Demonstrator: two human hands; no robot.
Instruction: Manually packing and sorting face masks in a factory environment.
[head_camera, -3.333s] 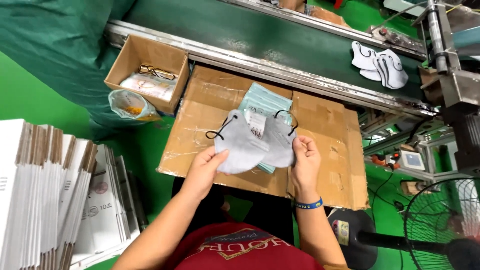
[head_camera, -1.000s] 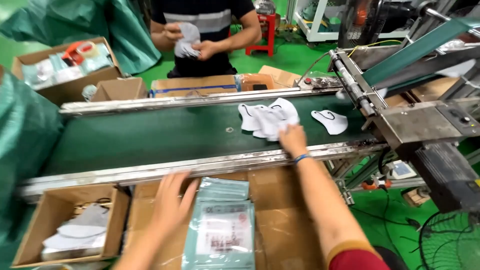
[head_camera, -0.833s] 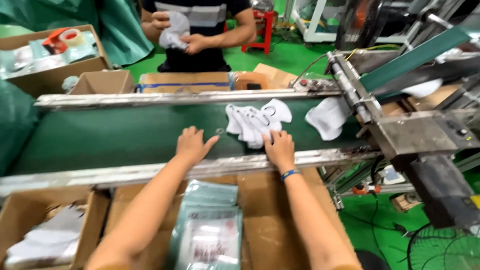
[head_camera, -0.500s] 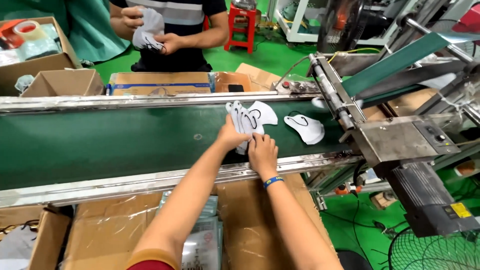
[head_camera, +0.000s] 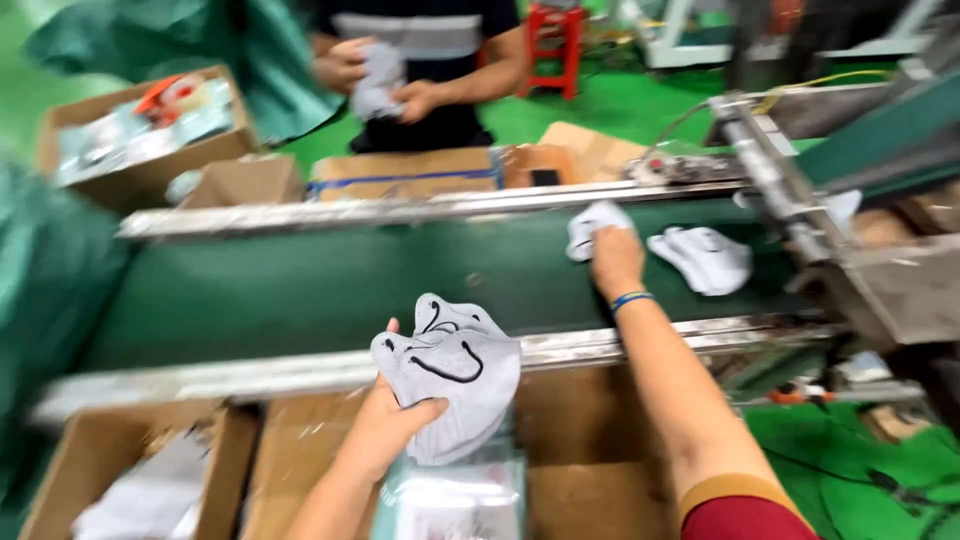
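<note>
The head camera looks down across a green conveyor belt (head_camera: 300, 280) that runs left to right between 2 metal rails, with a nearer rail (head_camera: 300, 372) just beyond the worker's forearms.

The left hand (head_camera: 392, 425) is closed around a small stack of white face masks (head_camera: 450, 385), thumb on top and fingers underneath. The stack is held up over the near rail and the cardboard work surface (head_camera: 580, 440), and black ear loops show on the top mask. Just below it, a clear plastic packet (head_camera: 450, 500) lies on the cardboard, partly hidden by the masks.

The right hand (head_camera: 615, 258) is stretched out over the belt, palm down, resting on another white mask (head_camera: 592, 225) near the far rail. The picture is blurred, so I cannot tell whether the fingers are gripping this mask or only pressing on it. A blue wristband (head_camera: 632, 299) sits on that wrist. Near it to the right, 1 more white mask (head_camera: 705, 260) lies on the belt, apart from the hand.

At the lower left, an open cardboard box (head_camera: 60, 480) holds white items that are too blurred to name.

Across the belt stands another person in a dark striped shirt (head_camera: 440, 40), both hands holding a pale mask (head_camera: 378, 85) at chest height. More cardboard boxes (head_camera: 140, 150) sit on that side.
</note>
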